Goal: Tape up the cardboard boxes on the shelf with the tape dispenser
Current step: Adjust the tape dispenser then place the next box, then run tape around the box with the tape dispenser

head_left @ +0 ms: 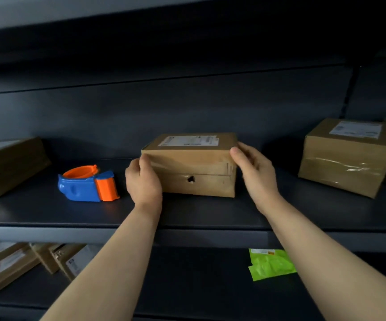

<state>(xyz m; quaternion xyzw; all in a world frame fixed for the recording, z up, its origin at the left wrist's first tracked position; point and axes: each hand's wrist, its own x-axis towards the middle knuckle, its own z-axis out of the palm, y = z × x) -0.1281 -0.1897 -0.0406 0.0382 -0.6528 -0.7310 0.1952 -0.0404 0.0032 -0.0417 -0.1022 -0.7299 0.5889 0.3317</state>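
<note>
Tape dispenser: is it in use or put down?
Put down: the tape dispenser lies on the shelf; left hand and right hand hold the middle box.

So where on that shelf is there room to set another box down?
The shelf is bare along its front strip, and between the middle box and the right box, past the right hand. A smaller patch lies between the left box and the tape dispenser. Between dispenser and middle box it is crowded: the left hand fills it.

Two hands, the left hand (143,181) and right hand (255,172), hold the middle box (194,165) on the dark shelf (187,214). The blue tape dispenser (87,185) sits just beside it.
</note>
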